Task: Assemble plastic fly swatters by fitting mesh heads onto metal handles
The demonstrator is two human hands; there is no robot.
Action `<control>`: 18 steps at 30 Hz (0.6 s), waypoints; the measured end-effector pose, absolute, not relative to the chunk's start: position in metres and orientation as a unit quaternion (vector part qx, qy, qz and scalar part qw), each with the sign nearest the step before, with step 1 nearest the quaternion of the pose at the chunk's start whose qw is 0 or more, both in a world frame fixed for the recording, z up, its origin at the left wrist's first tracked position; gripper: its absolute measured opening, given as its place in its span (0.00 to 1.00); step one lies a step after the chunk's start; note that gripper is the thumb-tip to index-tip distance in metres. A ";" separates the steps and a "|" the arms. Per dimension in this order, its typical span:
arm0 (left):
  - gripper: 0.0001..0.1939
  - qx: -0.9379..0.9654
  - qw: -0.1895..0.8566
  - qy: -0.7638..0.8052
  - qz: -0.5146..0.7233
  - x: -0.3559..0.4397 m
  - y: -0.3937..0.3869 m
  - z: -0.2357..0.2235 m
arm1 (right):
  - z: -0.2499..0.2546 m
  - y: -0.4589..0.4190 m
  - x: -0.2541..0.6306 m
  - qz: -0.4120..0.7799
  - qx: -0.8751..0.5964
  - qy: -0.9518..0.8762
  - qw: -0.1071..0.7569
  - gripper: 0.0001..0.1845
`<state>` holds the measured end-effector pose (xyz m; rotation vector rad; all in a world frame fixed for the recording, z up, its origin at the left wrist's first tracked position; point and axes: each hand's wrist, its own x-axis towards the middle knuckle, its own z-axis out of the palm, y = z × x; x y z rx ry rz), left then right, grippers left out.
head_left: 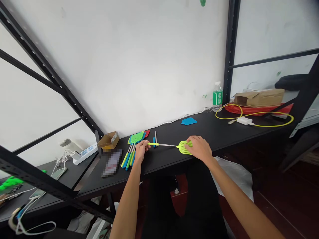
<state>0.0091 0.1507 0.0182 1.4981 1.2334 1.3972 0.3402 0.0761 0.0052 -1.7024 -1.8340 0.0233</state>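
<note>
A yellow-green fly swatter (167,145) with a metal rod lies sideways between my hands, just above the black table. My left hand (142,148) is closed round its handle end. At the other end, my right hand (200,148) grips the perforated head, the thumb on its face. Beside my left hand rests a fanned stack of fly swatters (136,138) with green, blue and red heads and coloured handles. Behind the held rod lies a loose blue handle (154,142) with a metal rod (156,136) next to it. A separate blue swatter head (189,121) lies farther back.
An open cardboard box (109,141) and a blurred-out flat object (112,163) are at the left. A water bottle (217,97), yellow cable (274,125), white adapter (245,120) and brown carton (260,98) stand or lie at right. Black shelf posts (231,49) frame the table.
</note>
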 end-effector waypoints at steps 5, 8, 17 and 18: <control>0.16 0.580 0.374 0.477 0.543 0.008 0.151 0.017 | 0.005 0.075 0.340 0.005 -0.646 -0.698 0.311 0.11; 0.17 0.579 0.377 0.478 0.542 0.007 0.151 0.016 | 0.007 0.075 0.339 0.010 -0.650 -0.695 0.306 0.11; 0.18 0.589 0.379 0.476 0.533 0.007 0.153 0.014 | 0.013 0.073 0.339 0.021 -0.657 -0.692 0.299 0.11; 0.18 0.592 0.379 0.474 0.530 0.007 0.153 0.015 | 0.013 0.072 0.339 0.023 -0.657 -0.692 0.299 0.11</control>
